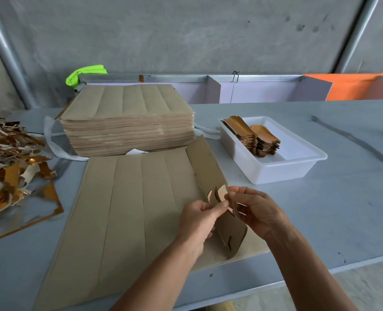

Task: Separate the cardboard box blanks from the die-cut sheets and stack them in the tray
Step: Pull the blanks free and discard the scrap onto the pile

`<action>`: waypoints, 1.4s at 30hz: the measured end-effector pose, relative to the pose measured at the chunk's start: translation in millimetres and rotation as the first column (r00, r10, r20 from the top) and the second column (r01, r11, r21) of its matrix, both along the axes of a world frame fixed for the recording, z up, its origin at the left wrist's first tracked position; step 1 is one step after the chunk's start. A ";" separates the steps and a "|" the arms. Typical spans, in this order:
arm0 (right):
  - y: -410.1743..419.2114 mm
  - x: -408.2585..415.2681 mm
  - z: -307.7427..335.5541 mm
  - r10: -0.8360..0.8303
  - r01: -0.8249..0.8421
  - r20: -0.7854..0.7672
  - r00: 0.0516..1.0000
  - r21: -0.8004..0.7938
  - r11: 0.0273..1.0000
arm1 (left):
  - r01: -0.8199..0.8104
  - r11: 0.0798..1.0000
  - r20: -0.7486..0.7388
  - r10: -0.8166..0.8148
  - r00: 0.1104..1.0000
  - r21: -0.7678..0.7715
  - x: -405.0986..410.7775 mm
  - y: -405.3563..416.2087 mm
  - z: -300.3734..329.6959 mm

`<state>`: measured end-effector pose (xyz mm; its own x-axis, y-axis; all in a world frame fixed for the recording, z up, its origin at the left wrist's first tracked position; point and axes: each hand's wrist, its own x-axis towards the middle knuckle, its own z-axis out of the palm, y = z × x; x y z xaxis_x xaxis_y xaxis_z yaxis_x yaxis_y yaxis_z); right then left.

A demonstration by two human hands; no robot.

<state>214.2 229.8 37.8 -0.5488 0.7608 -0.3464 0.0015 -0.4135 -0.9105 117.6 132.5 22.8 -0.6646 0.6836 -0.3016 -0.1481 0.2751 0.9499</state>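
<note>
A brown die-cut sheet (127,207) with long parallel cuts lies flat on the table in front of me. Its rightmost strip, a box blank (208,162), is lifted off the sheet and stands tilted up. My left hand (197,221) pinches the blank's near cut tabs between thumb and fingers. My right hand (257,212) grips the same part of the blank from the right. A tall stack of uncut sheets (127,122) stands behind. The white tray (298,167) at right holds two short stacks of separated blanks (253,138).
A heap of gold and white offcut scraps (8,160) covers the table's left side. A green cloth (85,74) hangs on the rail behind the stack. An orange panel (354,86) stands far right. The table's front edge runs just below my forearms.
</note>
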 end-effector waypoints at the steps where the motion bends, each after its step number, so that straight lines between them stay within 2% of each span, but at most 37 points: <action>1: 0.0 1.3 0.6 -0.012 0.012 0.006 1.000 0.008 1.000 | 0.000 1.000 0.036 0.000 0.999 0.003 -1.1 -1.8 -0.7; 4: -0.7 3.3 1.6 -0.036 0.035 0.014 0.999 0.049 0.998 | -0.003 1.000 0.120 0.000 0.993 0.021 -2.4 -4.2 -0.5; 8: -2.7 0.6 3.8 -0.078 0.042 0.136 0.988 0.250 0.967 | -0.015 0.999 0.227 0.007 0.974 0.035 -3.2 -6.7 0.9; 10: -2.0 0.3 6.3 -0.131 0.059 0.187 0.974 0.350 0.935 | -0.038 0.999 0.232 0.033 0.972 0.014 -3.8 -8.9 0.6; 16: -2.2 2.7 14.0 -0.178 0.029 0.236 0.955 0.527 0.850 | -0.054 0.995 -0.076 0.048 0.996 -0.078 -21.3 -17.2 -3.3; 20: -11.9 -2.6 18.2 0.035 -0.204 0.318 0.947 0.516 0.832 | -0.040 0.995 -0.168 0.023 0.986 -0.097 -26.9 -17.9 -1.8; 22: -16.4 -5.3 17.8 0.124 -0.350 0.419 0.899 0.520 0.779 | -0.025 0.995 -0.187 0.006 0.982 -0.098 -25.5 -17.0 -0.1; 23: -16.8 -6.5 15.3 0.115 -0.420 0.498 0.860 0.560 0.714 | -0.023 0.996 -0.187 0.005 0.982 -0.092 -24.9 -16.8 0.5; 25: -14.7 -7.6 10.4 -0.031 -0.472 0.599 0.800 0.660 0.585 | -0.036 0.997 -0.178 0.023 0.984 -0.075 -26.8 -17.6 1.3; 26: -12.8 -6.2 9.8 -0.114 -0.455 0.610 0.784 0.690 0.563 | -0.052 0.996 -0.166 0.041 0.985 -0.066 -29.3 -18.6 2.4; 28: -3.5 0.2 5.3 -0.242 -0.416 0.634 0.734 0.702 0.578 | -0.108 0.994 -0.136 0.103 0.985 -0.027 -37.7 -22.1 5.8; 30: 2.7 8.0 -0.5 -0.308 -0.463 0.711 0.632 0.665 0.586 | -0.174 0.984 -0.088 0.177 0.980 0.037 -48.0 -26.0 9.6; 32: 0.6 12.5 -7.8 -0.383 -0.525 0.752 0.536 0.653 0.547 | -0.196 0.978 -0.039 0.199 0.979 0.069 -55.3 -28.8 13.2; 33: -1.9 11.8 -10.3 -0.425 -0.510 0.715 0.556 0.696 0.505 | -0.182 0.981 -0.022 0.184 0.983 0.067 -57.0 -29.6 13.9; 35: -8.7 5.3 -9.2 -0.384 -0.387 0.567 0.729 0.804 0.452 | -0.107 0.992 0.018 0.106 0.994 0.067 -56.5 -29.2 13.8; 37: -16.2 -7.9 -1.6 -0.157 -0.303 0.465 0.871 0.762 0.573 | 0.023 0.997 0.062 -0.028 0.998 0.074 -50.1 -26.7 12.7; 39: -24.3 -21.1 1.6 0.044 -0.357 0.470 0.882 0.603 0.713 | 0.131 0.988 0.076 -0.137 0.988 0.079 -40.9 -23.1 10.7; 42: -23.9 -32.1 -2.3 0.081 -0.343 0.495 0.865 0.466 0.815 | 0.185 0.979 0.101 -0.194 0.976 0.090 -31.0 -18.5 5.4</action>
<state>182.1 205.9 35.4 -0.6090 0.7745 -0.1711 0.4765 0.1848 -0.8595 86.6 114.0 28.2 -0.4870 0.8186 -0.3045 -0.2043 0.2322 0.9510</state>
